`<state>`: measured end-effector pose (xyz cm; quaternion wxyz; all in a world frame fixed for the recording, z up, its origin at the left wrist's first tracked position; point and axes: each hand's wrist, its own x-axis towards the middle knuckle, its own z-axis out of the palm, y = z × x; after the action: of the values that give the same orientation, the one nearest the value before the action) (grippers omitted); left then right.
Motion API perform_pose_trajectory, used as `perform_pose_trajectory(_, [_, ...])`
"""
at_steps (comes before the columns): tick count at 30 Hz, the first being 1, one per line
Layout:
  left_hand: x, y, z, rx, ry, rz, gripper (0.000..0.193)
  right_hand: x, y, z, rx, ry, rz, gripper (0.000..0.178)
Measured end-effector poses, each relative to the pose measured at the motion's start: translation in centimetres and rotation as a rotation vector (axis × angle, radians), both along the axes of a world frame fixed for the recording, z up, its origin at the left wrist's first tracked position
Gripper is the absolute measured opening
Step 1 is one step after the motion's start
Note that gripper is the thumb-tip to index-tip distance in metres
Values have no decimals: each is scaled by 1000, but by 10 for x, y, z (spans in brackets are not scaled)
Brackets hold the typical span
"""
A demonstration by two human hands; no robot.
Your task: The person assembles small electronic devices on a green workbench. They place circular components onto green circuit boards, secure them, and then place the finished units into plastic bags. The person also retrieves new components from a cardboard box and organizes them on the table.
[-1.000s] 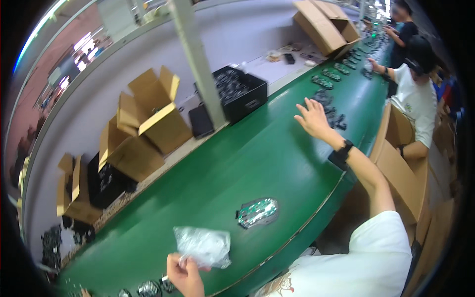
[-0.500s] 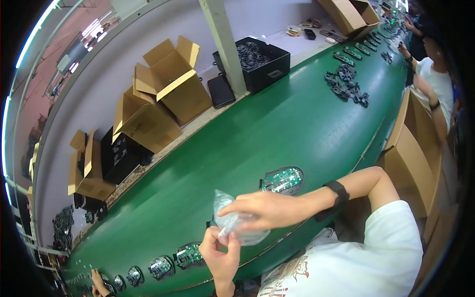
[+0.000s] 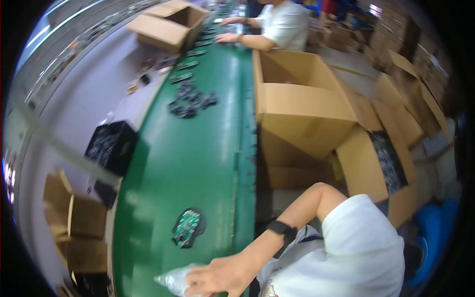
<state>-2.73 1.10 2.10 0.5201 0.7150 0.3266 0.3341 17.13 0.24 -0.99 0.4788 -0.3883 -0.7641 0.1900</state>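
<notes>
My right hand (image 3: 220,274), with a black band (image 3: 282,230) on its wrist, is low in the view with its fingers curled round a clear plastic bag (image 3: 173,281). The bag is crumpled, and its pointed end sticks out to the left over the green belt (image 3: 198,153). What the bag contains, if anything, cannot be made out. Just beyond the hand, apart from it, a green circuit board in a rounded black housing (image 3: 188,227) lies on the belt. My left hand is out of the picture.
Black plastic parts (image 3: 190,99) lie heaped farther up the belt, with several circuit boards (image 3: 188,65) beyond. A large open carton (image 3: 307,101) stands right of the belt. At left are a black bin (image 3: 111,143) and open cartons (image 3: 86,215). A co-worker's hand (image 3: 227,38) reaches over the far belt.
The view has swung to the right, so the belt now runs straight away from me. My left hand has left the picture; my right hand still holds the plastic bag, now at the lower edge.
</notes>
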Motion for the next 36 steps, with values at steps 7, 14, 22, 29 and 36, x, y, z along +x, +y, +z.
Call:
perform_pose_trajectory(7, [9, 14, 1, 97, 237, -80, 28, 76, -51, 6, -161, -84, -217, 28])
perform_pose_trajectory(14, [-6, 25, -16, 83, 343, 284, 24, 202, -177, 0, 41, 380, -1414, 7])
perform_pose_trajectory(22, [5, 26, -20, 50, 445, 353, 24, 207, -323, -174, -872, -200, -1618, 10])
perform_pose_trajectory(29, [25, 19, -18, 103, 556, 310, 23, 272, -401, -272, -1616, -857, -1384, 17])
perform_pose_trajectory(36, [40, -4, -14, 119, 557, 359, 24, 311, -439, -292, -1665, -1090, -1010, 24])
